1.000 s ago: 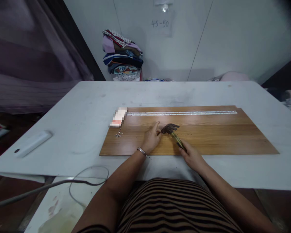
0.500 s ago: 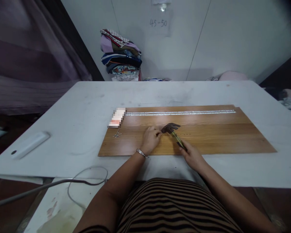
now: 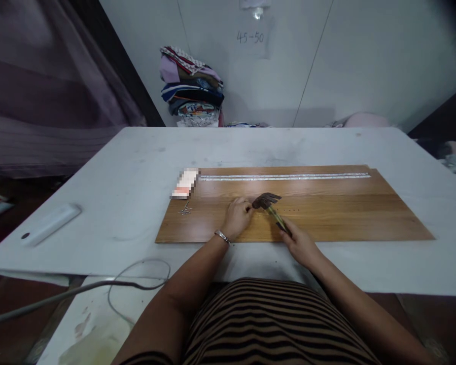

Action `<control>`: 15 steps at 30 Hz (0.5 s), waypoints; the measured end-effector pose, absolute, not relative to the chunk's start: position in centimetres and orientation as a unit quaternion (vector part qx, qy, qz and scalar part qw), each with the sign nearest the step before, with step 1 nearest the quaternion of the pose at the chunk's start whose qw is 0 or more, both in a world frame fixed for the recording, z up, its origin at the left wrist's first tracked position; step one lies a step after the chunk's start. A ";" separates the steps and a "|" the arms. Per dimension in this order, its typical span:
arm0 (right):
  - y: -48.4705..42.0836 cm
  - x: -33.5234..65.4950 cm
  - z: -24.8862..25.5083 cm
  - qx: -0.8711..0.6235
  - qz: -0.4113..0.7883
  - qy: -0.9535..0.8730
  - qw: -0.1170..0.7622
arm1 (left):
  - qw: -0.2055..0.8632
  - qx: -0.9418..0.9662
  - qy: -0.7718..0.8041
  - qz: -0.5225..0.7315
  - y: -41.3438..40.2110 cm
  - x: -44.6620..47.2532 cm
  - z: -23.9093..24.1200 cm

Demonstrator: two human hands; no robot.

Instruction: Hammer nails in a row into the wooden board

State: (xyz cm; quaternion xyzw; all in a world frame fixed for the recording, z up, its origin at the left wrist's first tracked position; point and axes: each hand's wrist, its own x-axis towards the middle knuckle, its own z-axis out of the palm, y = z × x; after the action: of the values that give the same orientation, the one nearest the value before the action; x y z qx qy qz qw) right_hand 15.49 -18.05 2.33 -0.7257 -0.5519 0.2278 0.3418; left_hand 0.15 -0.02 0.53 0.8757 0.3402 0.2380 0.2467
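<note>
My right hand is wrapped around the handle of a claw hammer. The hammer's dark metal head is right beside the fingertips of my left hand, over the wooden board. Thumb and fingers of my left hand are pinched together low on the board; whatever is between them is too small or hidden to name. Just right of the hammer head, a short row of small dots marks the board. A little pile of loose nails lies on its left part.
Two pale measuring strips run along the board's far side, near a blurred-out box. A white elongated device lies on the white table at left. A grey cable hangs by the near edge. Folded cloths are stacked behind.
The view has shifted very slightly. Both hands and the hammer stay in nearly the same place, with the hammer head still beside the left fingertips.
</note>
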 end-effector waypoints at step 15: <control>-18.1 15.5 2.1 -0.732 0.218 -0.551 0.337 | 0.251 0.871 0.346 0.243 0.1 0.1 0.0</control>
State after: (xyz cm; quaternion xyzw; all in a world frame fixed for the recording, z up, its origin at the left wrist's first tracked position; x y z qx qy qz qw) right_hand 15.47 -18.10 2.05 -0.7321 -0.5508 0.2178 0.3366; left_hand 0.09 0.10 -0.01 0.8708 0.3460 0.2430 0.2509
